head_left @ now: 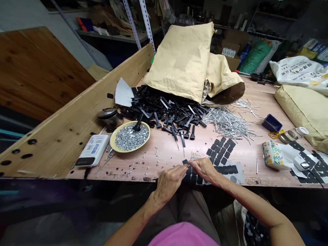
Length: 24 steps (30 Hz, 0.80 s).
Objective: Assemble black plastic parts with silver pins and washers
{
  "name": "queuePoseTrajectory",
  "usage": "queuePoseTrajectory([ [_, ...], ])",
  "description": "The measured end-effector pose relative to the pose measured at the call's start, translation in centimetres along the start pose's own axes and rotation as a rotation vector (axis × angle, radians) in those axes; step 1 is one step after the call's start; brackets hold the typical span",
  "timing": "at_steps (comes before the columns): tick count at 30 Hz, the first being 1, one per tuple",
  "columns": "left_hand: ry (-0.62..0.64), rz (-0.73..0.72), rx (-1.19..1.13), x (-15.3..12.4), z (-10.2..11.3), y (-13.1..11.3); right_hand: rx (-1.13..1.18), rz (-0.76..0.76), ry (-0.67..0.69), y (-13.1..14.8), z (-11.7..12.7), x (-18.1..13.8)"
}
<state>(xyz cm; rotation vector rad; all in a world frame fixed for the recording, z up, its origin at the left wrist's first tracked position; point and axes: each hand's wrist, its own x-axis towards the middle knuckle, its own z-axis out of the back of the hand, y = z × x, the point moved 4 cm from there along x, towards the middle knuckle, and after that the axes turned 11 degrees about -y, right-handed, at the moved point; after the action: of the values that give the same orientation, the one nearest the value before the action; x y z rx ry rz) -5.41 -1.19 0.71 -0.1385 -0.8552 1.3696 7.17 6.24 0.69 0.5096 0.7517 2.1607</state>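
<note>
Close together at the table's front edge, my left hand (170, 180) and my right hand (205, 169) are both closed, fingertips almost meeting. Whatever they pinch is too small and too hidden to name. Below and beside them lies a grey sheet (240, 175) bearing rounded black pads (232, 169), and more black pads (220, 150) lie in rows beyond my right hand. Just ahead are two black plastic pieces (182, 136) with thin metal pins sticking out toward me. Behind these spreads a heap of black plastic pieces (166, 111), with a pile of metal pins (227, 123) to its right.
A yellow bowl (112, 145) of small shiny metal bits stands left, beside a white device (92, 150) and a lidded jar (109, 116). A large paper sack (183, 61) rests behind the heap. Rightward are a blue tray (272, 123), a clear bottle (292, 135) and a floral box (273, 155).
</note>
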Motion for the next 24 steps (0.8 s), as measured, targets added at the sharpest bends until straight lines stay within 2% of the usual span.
queuePoseTrajectory([
  [2, 0.030, 0.127, -0.138, 0.3, -0.1, 0.3, 0.005, -0.015, -0.065, 0.0, 1.0, 0.1],
  [4, 0.065, 0.247, -0.256, 0.6, -0.2, 0.5, 0.089, 0.051, -0.148, 0.2, 2.1, 0.2],
  [8, 0.127, 0.362, -0.358, 1.1, -0.4, 0.0, 0.239, 0.176, -0.163, 0.6, 2.7, 0.0],
  [14, 0.100, 0.417, -0.411, 0.8, -0.9, -0.7, 0.091, 0.045, -0.203, 0.1, 1.6, -0.4],
  [18, 0.047, 0.649, -0.668, 1.1, -1.8, -0.3, 0.050, -0.111, -0.305, -0.5, 2.0, -1.2],
  [21, -0.006, 0.840, -0.979, 1.7, -3.0, -0.4, 0.241, -0.190, -0.346, -0.6, 1.7, -2.2],
  [24, -0.027, 0.919, -1.161, 2.3, -4.5, -1.0, 0.514, -0.211, -0.375, -0.5, 0.5, -2.9],
])
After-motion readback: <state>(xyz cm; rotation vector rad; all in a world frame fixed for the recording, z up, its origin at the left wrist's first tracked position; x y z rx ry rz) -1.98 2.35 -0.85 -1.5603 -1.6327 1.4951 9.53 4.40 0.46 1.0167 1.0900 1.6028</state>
